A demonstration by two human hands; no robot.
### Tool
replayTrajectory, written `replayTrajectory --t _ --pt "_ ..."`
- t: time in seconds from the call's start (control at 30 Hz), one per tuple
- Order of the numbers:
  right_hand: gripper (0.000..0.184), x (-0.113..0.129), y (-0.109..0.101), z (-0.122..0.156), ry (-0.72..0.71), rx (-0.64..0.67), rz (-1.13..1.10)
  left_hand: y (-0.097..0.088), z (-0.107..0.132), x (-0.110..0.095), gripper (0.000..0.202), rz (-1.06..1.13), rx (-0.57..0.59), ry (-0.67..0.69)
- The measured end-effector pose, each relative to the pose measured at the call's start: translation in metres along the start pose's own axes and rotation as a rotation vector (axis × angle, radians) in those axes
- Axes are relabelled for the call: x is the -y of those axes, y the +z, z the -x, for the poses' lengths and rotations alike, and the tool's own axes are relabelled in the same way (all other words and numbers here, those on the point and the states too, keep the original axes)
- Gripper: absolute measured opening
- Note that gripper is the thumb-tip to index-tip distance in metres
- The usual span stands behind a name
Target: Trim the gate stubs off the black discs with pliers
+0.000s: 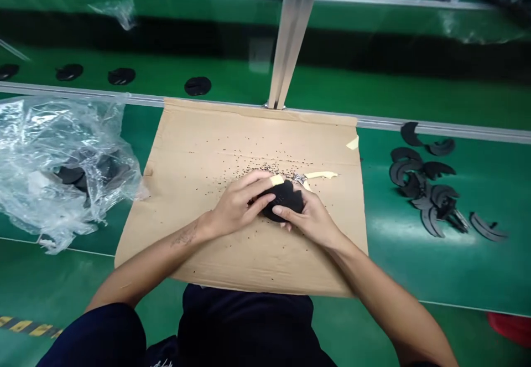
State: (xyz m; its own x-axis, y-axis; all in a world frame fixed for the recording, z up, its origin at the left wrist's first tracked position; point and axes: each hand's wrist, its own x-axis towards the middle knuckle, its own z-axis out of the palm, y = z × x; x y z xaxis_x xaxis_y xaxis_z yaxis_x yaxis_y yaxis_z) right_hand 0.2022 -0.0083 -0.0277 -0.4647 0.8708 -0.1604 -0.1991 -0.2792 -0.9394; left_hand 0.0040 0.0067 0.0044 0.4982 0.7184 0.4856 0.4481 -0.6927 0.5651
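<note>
Both of my hands grip a round black plastic part (282,201) above a sheet of brown cardboard (166,228). My left hand (240,201) is closed on its left side, with a pale yellow wrap on one finger. Around the right side of the same part, my right hand (317,217) is closed, its thumb on the upper face. Just behind the part lies a pair of pliers (317,175) with pale yellow handles, partly hidden by my right hand. Tiny black bits (265,168) are scattered over the cardboard.
At the right lies a loose pile of curved black pieces (431,190). A clear plastic bag (62,168) with dark parts inside rests at the left. Several black discs (198,86) sit along the back ledge. Behind the cardboard rises a metal post (290,40).
</note>
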Motion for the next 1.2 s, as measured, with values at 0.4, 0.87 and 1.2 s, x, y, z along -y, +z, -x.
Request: replayTrajectory --t 0.4,0.87,1.2 --pt "0.026 -0.011 -0.008 0.002 -0.140 -0.046 0.308 0.007 0.006 0.001 0.035 -0.184 0.135 0.146" --pt "0.023 -0.010 -0.009 0.007 -0.573 -0.111 0.594 0.004 0.006 0.000 0.034 0.208 0.012 -0.102" --pt "0.020 -0.011 -0.013 0.006 -0.664 -0.067 0.751 0.002 0.008 -0.005 0.032 0.124 -0.007 0.032"
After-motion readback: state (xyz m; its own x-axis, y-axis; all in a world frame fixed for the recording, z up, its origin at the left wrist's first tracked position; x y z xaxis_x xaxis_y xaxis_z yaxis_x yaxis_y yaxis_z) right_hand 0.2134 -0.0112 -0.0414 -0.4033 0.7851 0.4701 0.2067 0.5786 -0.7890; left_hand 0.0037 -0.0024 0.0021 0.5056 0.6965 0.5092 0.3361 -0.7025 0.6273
